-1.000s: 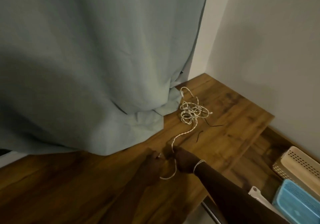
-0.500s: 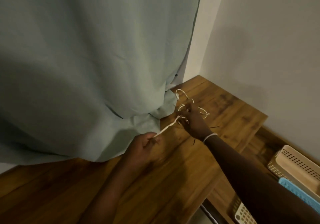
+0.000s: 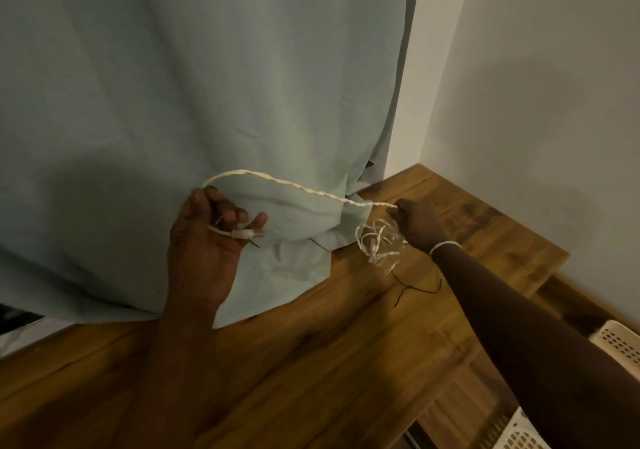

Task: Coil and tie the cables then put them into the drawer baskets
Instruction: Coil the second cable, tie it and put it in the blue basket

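From the head camera: the left hand (image 3: 204,240) is up in front of the pale curtain (image 3: 207,84), palm turned up, fingers curled round one end of the white braided cable (image 3: 304,190), its connector lying across the fingertips. The cable arcs over to the right hand (image 3: 417,223), which pinches it above the wooden table (image 3: 329,362). The rest hangs in a loose tangle just below that hand, over the table. A thin dark wire (image 3: 415,287) lies on the table beside it. White perforated baskets (image 3: 620,343) peek in at lower right.
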Tool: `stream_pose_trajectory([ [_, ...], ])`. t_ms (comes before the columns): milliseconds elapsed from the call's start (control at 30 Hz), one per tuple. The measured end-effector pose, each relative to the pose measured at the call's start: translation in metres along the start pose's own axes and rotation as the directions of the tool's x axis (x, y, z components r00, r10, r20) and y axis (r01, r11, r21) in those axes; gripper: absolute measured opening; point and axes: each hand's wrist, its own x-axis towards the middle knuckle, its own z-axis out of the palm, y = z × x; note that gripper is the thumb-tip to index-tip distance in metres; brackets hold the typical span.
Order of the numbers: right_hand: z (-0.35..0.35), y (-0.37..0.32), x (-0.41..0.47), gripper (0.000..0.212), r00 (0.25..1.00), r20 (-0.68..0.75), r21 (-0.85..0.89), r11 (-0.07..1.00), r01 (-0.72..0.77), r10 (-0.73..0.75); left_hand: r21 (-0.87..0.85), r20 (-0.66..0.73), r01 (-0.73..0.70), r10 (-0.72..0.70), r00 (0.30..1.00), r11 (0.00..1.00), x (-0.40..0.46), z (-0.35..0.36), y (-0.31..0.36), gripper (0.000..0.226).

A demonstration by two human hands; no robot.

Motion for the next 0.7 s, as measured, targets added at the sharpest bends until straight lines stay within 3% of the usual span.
stream_pose_trajectory([
  [167, -0.011, -0.024, 0.011, 0.038, 0.985, -0.032, 0.394, 0.908, -0.141, 0.167, -0.009, 0.039, 0.031, -0.030, 0.999, 0.999, -0.001, 0.003, 0.000, 0.032],
  [233, -0.010, -0.038, 0.007, 0.035, 0.989, 0.034, 0.489, 0.860, -0.142, 0.144, 0.023, -0.015, 0.101, -0.101, 0.995, 0.995, 0.000, 0.001, -0.010, 0.038],
  [300, -0.008, -0.052, 0.000, 0.032, 0.991, 0.119, 0.562, 0.818, -0.121, 0.064, 0.222, -0.079, 0.155, -0.141, 0.987, 0.963, 0.001, -0.001, -0.028, 0.043],
  [367, -0.003, -0.060, -0.007, 0.027, 0.978, 0.208, 0.546, 0.833, -0.087, -0.034, 0.635, -0.074, 0.154, -0.138, 0.988, 0.757, 0.002, -0.002, -0.055, 0.025],
  [400, 0.000, -0.064, -0.010, 0.025, 0.963, 0.251, 0.514, 0.857, -0.050, -0.095, 0.732, -0.070, 0.174, -0.181, 0.981, 0.659, 0.000, 0.002, -0.069, 0.013],
  [500, 0.018, -0.074, -0.018, 0.023, 0.902, 0.310, 0.341, 0.921, 0.189, -0.300, 0.786, -0.126, 0.295, -0.327, 0.937, 0.543, -0.012, 0.007, -0.113, 0.072],
  [567, 0.032, -0.078, -0.025, 0.021, 0.864, 0.322, 0.276, 0.912, 0.305, -0.386, 0.848, -0.126, 0.293, -0.369, 0.921, 0.442, -0.023, 0.013, -0.133, 0.097],
  [633, 0.041, -0.079, -0.031, 0.017, 0.855, 0.292, 0.278, 0.893, 0.354, -0.430, 0.872, -0.118, 0.272, -0.365, 0.924, 0.407, -0.029, 0.008, -0.152, 0.099],
  [700, 0.040, -0.075, -0.035, 0.014, 0.868, 0.278, 0.351, 0.884, 0.307, -0.412, 0.882, -0.170, 0.259, -0.247, 0.954, 0.394, -0.029, 0.005, -0.156, 0.074],
])
